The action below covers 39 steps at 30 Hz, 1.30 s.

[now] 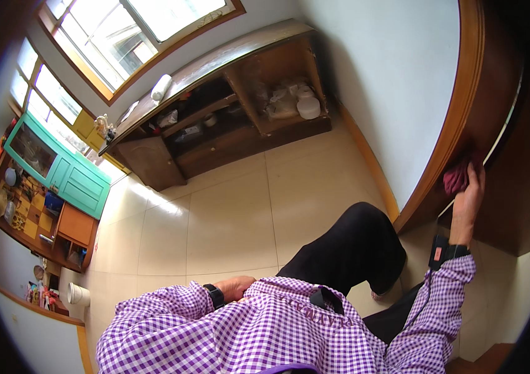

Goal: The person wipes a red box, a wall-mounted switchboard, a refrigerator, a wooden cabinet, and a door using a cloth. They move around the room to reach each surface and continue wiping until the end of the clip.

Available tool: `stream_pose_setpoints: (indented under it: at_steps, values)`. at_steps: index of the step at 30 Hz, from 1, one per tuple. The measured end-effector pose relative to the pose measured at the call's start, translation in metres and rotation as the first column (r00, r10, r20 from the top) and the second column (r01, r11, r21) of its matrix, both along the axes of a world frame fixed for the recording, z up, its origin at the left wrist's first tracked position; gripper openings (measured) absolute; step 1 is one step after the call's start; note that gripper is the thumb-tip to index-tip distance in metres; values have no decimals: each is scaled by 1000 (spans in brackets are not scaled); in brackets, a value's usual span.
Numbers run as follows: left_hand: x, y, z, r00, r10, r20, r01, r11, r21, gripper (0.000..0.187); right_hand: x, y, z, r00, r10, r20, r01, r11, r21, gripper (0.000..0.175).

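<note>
At the right, my right hand [470,191] holds a bunched dark red cloth [456,178] against the brown wooden door frame [475,135], close to a narrow bright gap. A black device is strapped at that wrist. My left hand [238,287] rests at the front of my purple checked garment, low in the middle; its fingers are partly hidden by the fabric, so whether they hold anything does not show. A black band is around the left wrist.
An old wooden cabinet [218,154] with open compartments stands under the window, holding plastic containers [308,107] and bags. A white roll [161,88] lies on top. A turquoise door [80,189] stands at left, with a white bucket [78,295] on the tiled floor.
</note>
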State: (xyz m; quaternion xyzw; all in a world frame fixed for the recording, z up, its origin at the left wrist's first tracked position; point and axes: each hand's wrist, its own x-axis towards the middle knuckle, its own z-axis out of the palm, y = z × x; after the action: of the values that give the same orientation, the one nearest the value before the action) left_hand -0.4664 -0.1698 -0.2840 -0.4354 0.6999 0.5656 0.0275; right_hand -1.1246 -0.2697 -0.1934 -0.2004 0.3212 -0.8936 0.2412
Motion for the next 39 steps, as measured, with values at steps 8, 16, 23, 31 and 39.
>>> stream_pose_setpoints:
  at_steps: [8,16,23,31,39]
  values:
    - [-15,17,5,837,544,-62,-402,687,605,15,-14,-5,-55,991,58,122,-63,997,34,49]
    - [-19,19,4,873,487,6,-431,767,475,16,-24,-6,-71,985,65,157,-88,985,149,53]
    - [-30,24,-1,868,497,-28,-435,784,444,17,-28,-7,-78,980,129,152,-148,982,119,55]
    - [-32,19,9,876,482,-16,-414,768,488,18,-27,11,-16,994,94,50,-95,995,14,45]
    - [-38,4,39,878,475,64,-440,746,499,20,13,22,137,937,-180,-300,184,983,-16,35]
